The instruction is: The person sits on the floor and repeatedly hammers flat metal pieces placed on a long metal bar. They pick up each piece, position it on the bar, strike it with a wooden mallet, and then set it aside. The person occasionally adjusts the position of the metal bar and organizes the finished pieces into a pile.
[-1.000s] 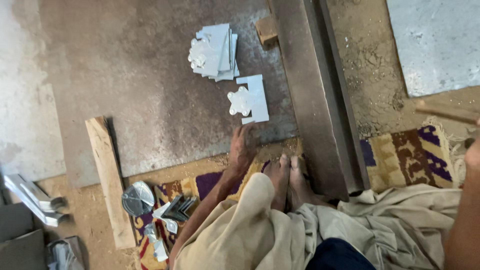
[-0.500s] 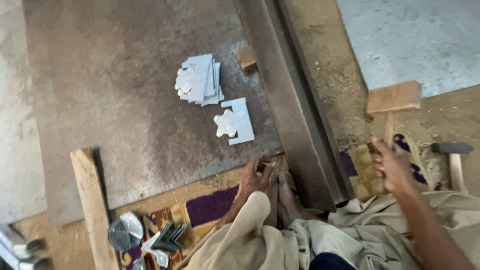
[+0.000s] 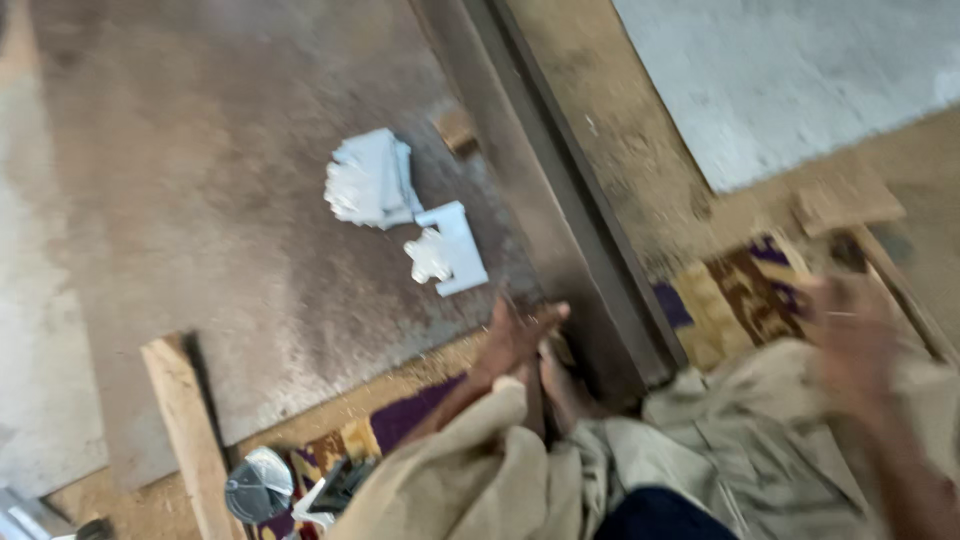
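My left hand (image 3: 515, 335) rests with its fingers spread on the near edge of a large dull metal sheet (image 3: 230, 230), beside my bare feet (image 3: 560, 385). It holds nothing that I can see. Just beyond it on the sheet lie a small white cut-out piece (image 3: 447, 252) and a stack of similar white pieces (image 3: 370, 180). My right hand (image 3: 850, 335) is badly blurred, over a patterned mat (image 3: 720, 300). It is next to the handle of a wooden mallet (image 3: 850, 200) that lies on the ground. The blur hides whether it grips the handle.
A long steel beam (image 3: 560, 190) runs diagonally along the sheet's right edge, with a small wooden block (image 3: 455, 128) against it. A wooden plank (image 3: 190, 430) lies at the lower left, with a round metal lid (image 3: 258, 485) and scrap pieces near it. Pale cloth (image 3: 740, 450) covers my lap.
The view has swung left and down and is now blurred. My right hand has moved from the mallet handle toward my lap. My left hand stays at the sheet's edge.
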Tool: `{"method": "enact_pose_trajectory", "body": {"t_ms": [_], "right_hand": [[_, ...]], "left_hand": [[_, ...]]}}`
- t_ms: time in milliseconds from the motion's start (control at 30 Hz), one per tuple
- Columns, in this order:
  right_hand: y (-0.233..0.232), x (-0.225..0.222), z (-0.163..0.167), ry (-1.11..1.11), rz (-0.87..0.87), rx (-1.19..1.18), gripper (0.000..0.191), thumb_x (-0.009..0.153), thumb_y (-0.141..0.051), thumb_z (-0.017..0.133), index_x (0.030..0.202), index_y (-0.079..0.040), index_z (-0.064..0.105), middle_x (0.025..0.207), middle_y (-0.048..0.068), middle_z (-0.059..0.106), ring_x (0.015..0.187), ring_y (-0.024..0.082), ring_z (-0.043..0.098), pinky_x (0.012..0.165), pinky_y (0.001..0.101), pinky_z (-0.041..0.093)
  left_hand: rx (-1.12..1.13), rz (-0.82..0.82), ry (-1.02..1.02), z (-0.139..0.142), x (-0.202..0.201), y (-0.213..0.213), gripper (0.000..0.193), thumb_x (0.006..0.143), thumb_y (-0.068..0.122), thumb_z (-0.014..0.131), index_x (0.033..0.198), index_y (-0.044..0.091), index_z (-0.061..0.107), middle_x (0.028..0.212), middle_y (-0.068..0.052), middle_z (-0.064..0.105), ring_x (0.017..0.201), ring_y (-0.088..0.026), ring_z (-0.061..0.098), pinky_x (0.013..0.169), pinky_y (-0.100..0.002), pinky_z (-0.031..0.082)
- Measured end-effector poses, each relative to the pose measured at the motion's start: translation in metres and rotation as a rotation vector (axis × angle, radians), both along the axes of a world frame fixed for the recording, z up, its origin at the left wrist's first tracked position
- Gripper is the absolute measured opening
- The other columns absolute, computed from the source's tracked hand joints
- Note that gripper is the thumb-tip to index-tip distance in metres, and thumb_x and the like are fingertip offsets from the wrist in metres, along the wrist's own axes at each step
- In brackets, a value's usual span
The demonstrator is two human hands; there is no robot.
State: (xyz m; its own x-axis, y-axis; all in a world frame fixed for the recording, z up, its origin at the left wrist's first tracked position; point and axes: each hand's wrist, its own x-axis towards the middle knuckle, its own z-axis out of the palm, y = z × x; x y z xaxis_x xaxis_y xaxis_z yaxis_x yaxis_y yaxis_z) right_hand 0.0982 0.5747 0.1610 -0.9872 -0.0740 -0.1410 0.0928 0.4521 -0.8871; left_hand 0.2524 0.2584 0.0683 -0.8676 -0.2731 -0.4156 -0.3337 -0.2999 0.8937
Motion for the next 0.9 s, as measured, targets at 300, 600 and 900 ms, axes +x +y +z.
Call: {"method": "enact_pose_trajectory", "body": {"t_ms": [300, 600, 900], "right_hand": [[-0.094, 0.097, -0.078, 0.066, 0.573, 0.564, 0.055, 0.092, -0.05, 0.06, 0.111, 0.001, 0.059, 0.096, 0.022, 0.068, 0.078, 0.042, 0.069, 0.062, 0.0504, 0.056], [-0.117, 0.084, -0.122, 0.339, 0.429, 0.522, 0.053, 0.093, -0.055, 0.062, 0.09, -0.002, 0.059, 0.074, 0.017, 0.069, 0.062, 0.039, 0.068, 0.049, 0.0494, 0.053], [-0.104, 0.079, -0.144, 0.423, 0.433, 0.43, 0.054, 0.096, -0.055, 0.066, 0.087, -0.002, 0.06, 0.068, 0.017, 0.064, 0.057, 0.038, 0.066, 0.048, 0.0448, 0.051]], "left_hand": [[-0.272, -0.07, -0.296, -0.005, -0.039, 0.014, 0.116, 0.078, 0.05, 0.088, 0.145, -0.018, 0.022, 0.132, -0.032, 0.058, 0.119, -0.033, 0.063, 0.1, -0.041, 0.054], [0.097, 0.037, -0.177, -0.034, -0.06, 0.017, 0.078, 0.071, 0.043, 0.087, 0.124, -0.009, 0.063, 0.115, -0.021, 0.072, 0.102, -0.033, 0.069, 0.085, -0.045, 0.059], [0.19, 0.008, -0.2, -0.082, -0.056, 0.028, 0.087, 0.071, 0.053, 0.087, 0.13, -0.006, 0.063, 0.121, -0.018, 0.071, 0.108, -0.03, 0.069, 0.094, -0.044, 0.057]]}}
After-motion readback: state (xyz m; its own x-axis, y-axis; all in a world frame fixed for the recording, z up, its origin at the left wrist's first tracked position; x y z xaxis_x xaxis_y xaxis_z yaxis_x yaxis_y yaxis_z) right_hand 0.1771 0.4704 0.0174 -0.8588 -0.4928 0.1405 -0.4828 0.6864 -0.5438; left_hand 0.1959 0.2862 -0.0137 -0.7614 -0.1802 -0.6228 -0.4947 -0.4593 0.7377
